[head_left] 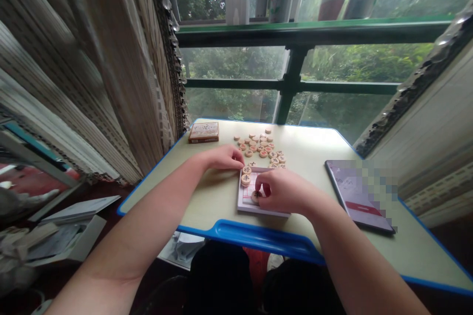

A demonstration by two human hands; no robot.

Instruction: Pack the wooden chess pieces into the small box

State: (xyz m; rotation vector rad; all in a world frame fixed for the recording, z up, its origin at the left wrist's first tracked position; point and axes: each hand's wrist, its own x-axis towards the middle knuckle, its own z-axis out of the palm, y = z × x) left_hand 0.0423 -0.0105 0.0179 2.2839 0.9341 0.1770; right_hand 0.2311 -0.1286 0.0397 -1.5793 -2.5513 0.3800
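Note:
A shallow white box (264, 211) with red lines on its inner floor lies near the front of the table. Inside, along its left side, are Chinese chess pieces, among them a black-marked piece (246, 171) above a small stack (245, 180). My left hand (226, 157) is closed, its thumb and bent fingers at the box's far left corner. Over the box, my right hand (283, 191) pinches a round wooden Chinese chess piece (255, 197) low above or on the floor; whether it touches I cannot tell. That hand hides the box's right part.
Several loose red- and black-marked pieces (263, 153) are scattered beyond the box. A flat brown box (204, 132) lies at the table's far left. To the right is a tablet (358, 202). A blue tray lip (264, 241) edges the table; curtains (111, 49) hang on both sides.

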